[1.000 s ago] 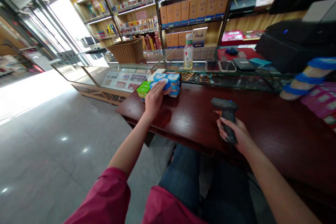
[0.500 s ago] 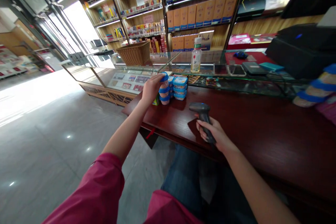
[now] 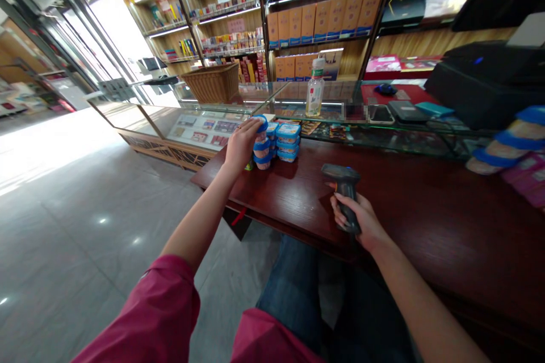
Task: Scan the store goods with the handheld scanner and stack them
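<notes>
- While the right hand (image 3: 357, 214) is wrapped around the handle of a dark handheld scanner (image 3: 346, 178), held above the bare brown desk (image 3: 298, 195), the left hand (image 3: 239, 142) lies over the top of a stack of round tubs (image 3: 261, 156).
- Those round tubs have blue lids and see-through walls showing pinkish contents; they stand one on another at the far left part of the desk.
- Just to their right, rectangular tubs (image 3: 288, 143) with light blue lids are piled three high; what fills them cannot be made out.
- The left hand's fingers touch the topmost blue lid, but its thumb is out of sight, so whether it grips the tub or only rests there cannot be told.
- A sliver of a green pack (image 3: 249, 165) shows beside the round tubs, mostly covered by the left hand and forearm.
- On the glass counter (image 3: 281, 103) behind, an upright bottle (image 3: 315, 93) contains pale yellow liquid; a phone (image 3: 382, 114) lies near a pixelated patch that conceals whatever is there.
- Farther left stands a wicker basket (image 3: 215, 85), its inside hidden from this angle.
- At the right edge, a leaning stack of blue-lidded tubs (image 3: 508, 144) and some pink packs (image 3: 528, 178) are cut off by the frame.
</notes>
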A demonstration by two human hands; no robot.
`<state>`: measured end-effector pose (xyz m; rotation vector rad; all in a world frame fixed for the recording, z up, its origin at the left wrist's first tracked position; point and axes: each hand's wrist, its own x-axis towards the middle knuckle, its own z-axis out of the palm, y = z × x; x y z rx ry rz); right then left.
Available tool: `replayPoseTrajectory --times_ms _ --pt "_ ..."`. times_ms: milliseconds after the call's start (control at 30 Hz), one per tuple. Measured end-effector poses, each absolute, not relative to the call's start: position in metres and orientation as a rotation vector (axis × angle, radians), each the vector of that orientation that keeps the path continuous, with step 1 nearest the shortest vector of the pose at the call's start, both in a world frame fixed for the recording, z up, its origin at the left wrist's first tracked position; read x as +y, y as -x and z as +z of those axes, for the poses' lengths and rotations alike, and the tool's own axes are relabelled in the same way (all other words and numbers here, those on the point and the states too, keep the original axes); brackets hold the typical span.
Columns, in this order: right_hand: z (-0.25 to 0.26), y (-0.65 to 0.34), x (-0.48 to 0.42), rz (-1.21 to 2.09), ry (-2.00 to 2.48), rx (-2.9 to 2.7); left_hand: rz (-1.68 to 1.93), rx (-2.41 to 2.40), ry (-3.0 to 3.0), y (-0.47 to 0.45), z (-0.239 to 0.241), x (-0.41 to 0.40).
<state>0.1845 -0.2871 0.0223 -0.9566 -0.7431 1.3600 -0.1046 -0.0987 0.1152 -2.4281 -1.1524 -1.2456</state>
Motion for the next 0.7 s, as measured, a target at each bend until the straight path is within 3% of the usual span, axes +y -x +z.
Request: replayPoseTrajectory --times_ms 367,500,700 --pt "0.029 -0.266 -0.304 1.12 0.984 -0.637 -1.077 -1.127 2.403 0.082 0.119 -0.115" --pt "0.029 -0.322 -0.31 0.911 0.983 -0.516 -1.073 -0.807 2.57 0.007 0.104 -0.128" --pt "0.02 -0.409 -0.324 0.616 0.979 -0.465 -0.995 -0.191 2.881 -0.178 0.088 -0.139"
